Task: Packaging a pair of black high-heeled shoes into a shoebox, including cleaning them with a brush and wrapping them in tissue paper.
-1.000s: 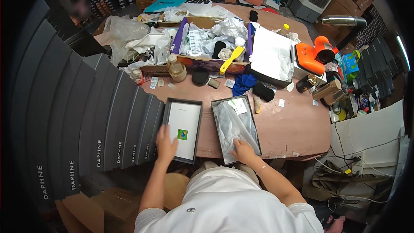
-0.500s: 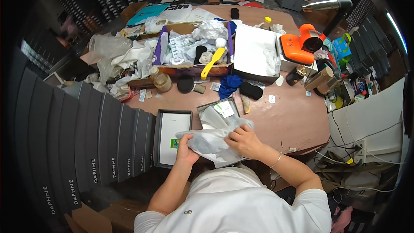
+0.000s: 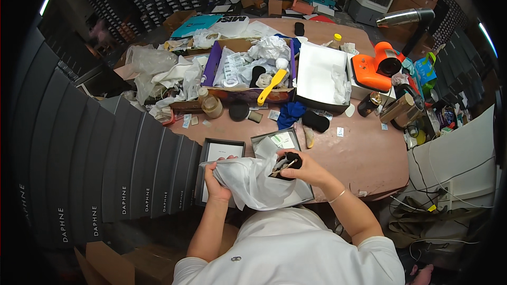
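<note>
My left hand point(image 3: 217, 183) grips one end of a white, thin wrapping point(image 3: 245, 179), either tissue or a soft bag. A black shoe point(image 3: 292, 163) sticks partly out of the wrapping's right end, the rest of it covered. My right hand point(image 3: 310, 171) is closed on that dark end, with the thumb on its near side. Beneath the bundle lies an open grey shoe box point(image 3: 302, 194) with white paper and a label inside. A box lid point(image 3: 199, 192) with a pale inside lies to its left, partly behind my left hand.
Grey shoe boxes point(image 3: 140, 163) stand in a row on the left. Farther back on the table are a purple box point(image 3: 214, 63) full of crumpled paper, a yellow-handled brush point(image 3: 272, 87), a glass jar point(image 3: 212, 106), a white-lined box point(image 3: 319, 74) and an orange device point(image 3: 369, 73).
The black shoe end has come into view in my right hand, where only white wrapping showed before. My left hand has shifted along the wrapping, and the whole view has tilted slightly.
</note>
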The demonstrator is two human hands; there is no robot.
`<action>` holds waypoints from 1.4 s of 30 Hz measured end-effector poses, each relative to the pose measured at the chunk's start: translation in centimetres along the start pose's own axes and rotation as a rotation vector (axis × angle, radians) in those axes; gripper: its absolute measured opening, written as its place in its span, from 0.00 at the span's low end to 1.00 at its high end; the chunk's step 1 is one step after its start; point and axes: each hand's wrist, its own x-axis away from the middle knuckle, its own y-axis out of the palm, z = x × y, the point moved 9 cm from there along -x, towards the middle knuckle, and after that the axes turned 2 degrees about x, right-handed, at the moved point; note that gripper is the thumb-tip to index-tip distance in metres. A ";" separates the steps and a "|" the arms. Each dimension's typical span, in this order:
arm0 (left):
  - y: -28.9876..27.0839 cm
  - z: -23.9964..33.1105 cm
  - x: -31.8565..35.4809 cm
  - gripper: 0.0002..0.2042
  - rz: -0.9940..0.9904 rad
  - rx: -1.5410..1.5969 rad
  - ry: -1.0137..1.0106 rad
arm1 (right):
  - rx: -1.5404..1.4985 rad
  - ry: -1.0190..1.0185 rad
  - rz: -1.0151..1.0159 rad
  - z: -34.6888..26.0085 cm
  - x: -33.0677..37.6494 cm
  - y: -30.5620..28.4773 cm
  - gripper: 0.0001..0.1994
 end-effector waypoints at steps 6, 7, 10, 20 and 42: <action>-2.2 -4.3 5.5 0.16 -0.365 -0.884 -0.076 | -0.696 0.293 0.109 6.2 2.9 1.5 0.17; -1.9 -4.2 6.5 0.15 -0.316 -0.932 -0.133 | -0.675 0.285 0.126 6.4 3.3 1.3 0.17; -6.9 2.3 0.0 0.09 -0.255 -0.319 -0.003 | -0.614 0.232 0.148 6.4 4.9 -0.7 0.17; 13.3 12.7 8.1 0.04 -0.224 -1.429 1.579 | 0.040 0.221 0.335 3.2 9.9 -5.5 0.16; -6.7 -9.0 3.7 0.42 0.072 -0.160 -0.267 | 0.620 -0.319 -0.003 4.4 -1.7 10.7 0.12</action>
